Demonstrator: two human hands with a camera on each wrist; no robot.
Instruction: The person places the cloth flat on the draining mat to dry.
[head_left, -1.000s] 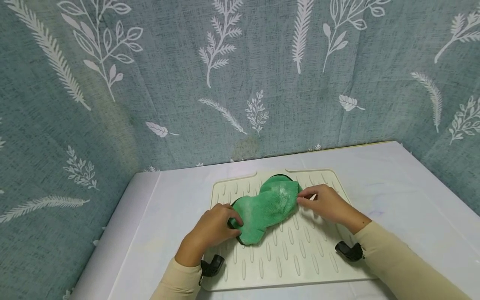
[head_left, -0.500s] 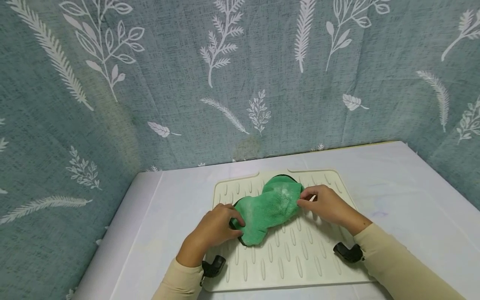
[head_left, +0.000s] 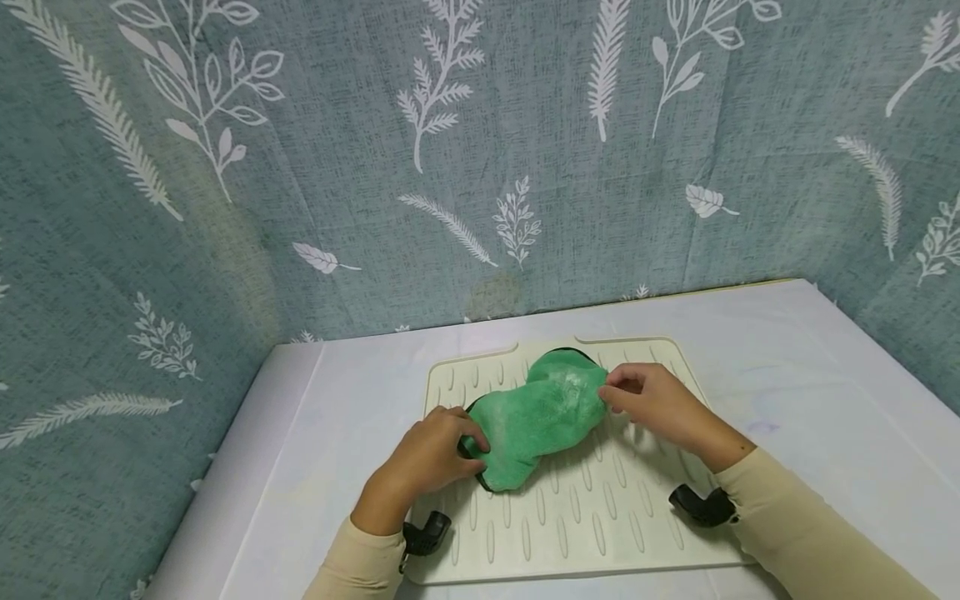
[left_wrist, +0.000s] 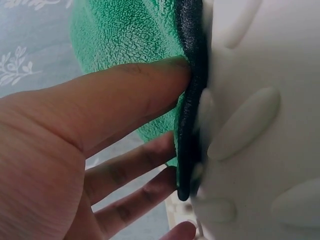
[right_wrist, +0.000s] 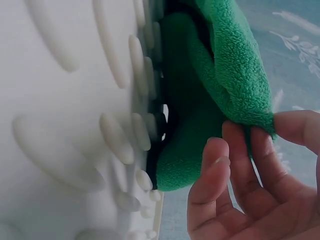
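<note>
A green plush cloth with dark edging lies folded over on a pale ribbed mat. My left hand rests at its left end, thumb and fingertips touching the dark-edged border. In the left wrist view, the fingers are fairly straight and spread against that cloth edge. At the cloth's right end my right hand pinches a corner. The right wrist view shows this upper layer of the cloth lifted over a lower green layer, with a shadowed gap between them.
The mat lies on a white-covered table, its far edge notched. A blue-grey curtain with white leaf prints stands behind and at both sides. Black wrist cameras sit on both wrists, close over the mat.
My right hand has shifted slightly up and right, and the cloth's right corner has been drawn out with it. My left hand stays in place on the cloth.
</note>
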